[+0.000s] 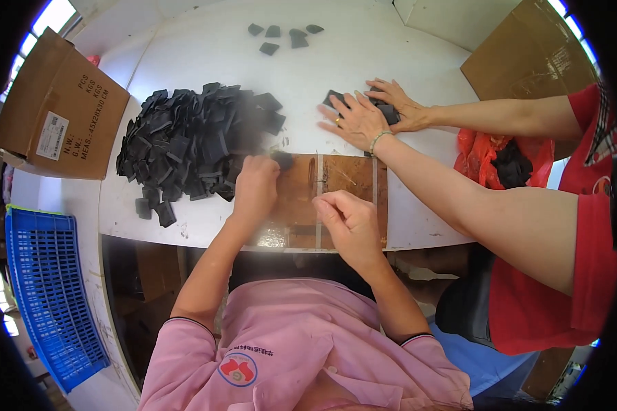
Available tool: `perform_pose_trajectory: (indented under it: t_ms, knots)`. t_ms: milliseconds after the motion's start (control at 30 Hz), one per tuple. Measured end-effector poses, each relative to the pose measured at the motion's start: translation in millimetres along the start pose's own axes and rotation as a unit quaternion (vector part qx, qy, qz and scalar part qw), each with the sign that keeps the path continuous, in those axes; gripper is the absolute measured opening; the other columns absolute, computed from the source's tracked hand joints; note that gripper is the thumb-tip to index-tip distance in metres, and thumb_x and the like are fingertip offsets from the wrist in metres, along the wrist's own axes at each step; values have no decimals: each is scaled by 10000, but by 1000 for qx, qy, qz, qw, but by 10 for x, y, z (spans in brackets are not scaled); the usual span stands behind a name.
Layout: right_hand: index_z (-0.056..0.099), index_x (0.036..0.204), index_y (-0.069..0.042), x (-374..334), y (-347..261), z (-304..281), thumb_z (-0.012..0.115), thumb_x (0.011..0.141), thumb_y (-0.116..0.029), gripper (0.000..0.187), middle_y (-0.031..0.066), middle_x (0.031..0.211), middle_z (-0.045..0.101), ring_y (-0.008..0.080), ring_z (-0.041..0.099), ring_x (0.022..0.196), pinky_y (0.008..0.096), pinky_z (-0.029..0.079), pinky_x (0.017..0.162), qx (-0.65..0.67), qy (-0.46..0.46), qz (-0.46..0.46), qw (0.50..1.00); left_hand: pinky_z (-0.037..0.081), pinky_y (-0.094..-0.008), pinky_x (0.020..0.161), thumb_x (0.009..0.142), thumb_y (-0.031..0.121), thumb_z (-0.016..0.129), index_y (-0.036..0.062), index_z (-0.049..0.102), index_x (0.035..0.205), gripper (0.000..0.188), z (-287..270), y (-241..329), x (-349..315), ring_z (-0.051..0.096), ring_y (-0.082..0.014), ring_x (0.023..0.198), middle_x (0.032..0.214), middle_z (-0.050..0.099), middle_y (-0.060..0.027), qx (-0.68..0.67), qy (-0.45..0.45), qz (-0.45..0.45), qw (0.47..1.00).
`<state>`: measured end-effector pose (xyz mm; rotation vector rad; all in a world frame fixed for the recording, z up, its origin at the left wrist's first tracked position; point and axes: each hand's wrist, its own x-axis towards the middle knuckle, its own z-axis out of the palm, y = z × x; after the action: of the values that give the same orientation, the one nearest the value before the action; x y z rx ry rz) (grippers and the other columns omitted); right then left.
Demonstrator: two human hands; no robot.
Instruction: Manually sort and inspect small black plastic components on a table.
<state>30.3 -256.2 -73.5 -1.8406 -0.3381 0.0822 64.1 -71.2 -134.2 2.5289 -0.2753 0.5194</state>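
A large heap of small flat black pieces (178,147), which look like fabric or foam, lies on the table at left. At its near right edge my left hand (256,186) is closed, its fingertips at one black piece (282,160) that they seem to grip. My right hand (352,222) hovers over the brown board (301,198), thumb and forefinger pinched together; whatever is between them is too small to make out. To the right, a co-worker's two hands (362,120) rest on a few more black pieces (389,113).
Several loose black pieces (299,38) lie at the far side. Cardboard boxes stand at left (62,109) and far right (528,55). A red plastic bag (469,161) holding black material sits by the co-worker's arm. A blue basket (51,288) stands at lower left.
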Motion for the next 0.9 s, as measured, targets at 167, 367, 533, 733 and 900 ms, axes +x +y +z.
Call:
perform_pose_trajectory:
  t_ms: [167, 367, 533, 733, 900]
  knots:
    - [566, 888, 33, -42, 7, 166, 599, 792, -204, 258, 92, 711, 596, 174, 575, 619, 269, 449, 587, -22, 31, -18, 999, 360, -171, 500, 776, 65, 546, 50, 572, 749, 40, -631, 419, -64, 449, -32, 526, 632, 531, 27, -564, -267, -307, 719]
    - [560, 875, 7, -63, 127, 168, 576, 822, -172, 188, 38, 738, 584, 77, 541, 636, 207, 441, 592, 374, -31, 201, 905, 432, -199, 543, 810, 141, 538, 0, 559, 847, 147, -586, 774, -286, 525, -78, 609, 663, 553, -41, -659, -104, -363, 651]
    - [549, 838, -14, -106, 152, 173, 565, 824, -146, 133, 39, 736, 570, 86, 540, 639, 212, 446, 585, 496, 7, 242, 834, 432, -191, 518, 777, 98, 578, -11, 554, 854, 135, -489, 894, -466, 547, -85, 600, 690, 581, -51, -603, -74, -325, 725]
    - [556, 887, -6, -111, 96, 191, 606, 787, -144, 178, 39, 717, 556, 116, 525, 600, 242, 429, 559, 173, 60, 154, 971, 427, -180, 488, 777, 56, 597, -1, 580, 803, 65, -464, 866, -470, 556, -86, 558, 655, 597, -49, -579, -69, -363, 727]
    - [575, 876, -22, -147, -24, 126, 674, 694, -120, 229, 77, 721, 545, 207, 542, 616, 275, 429, 551, -104, 172, -130, 971, 431, -184, 491, 782, 71, 603, -4, 590, 777, 76, -486, 812, -476, 552, -88, 556, 665, 603, -59, -557, -60, -357, 747]
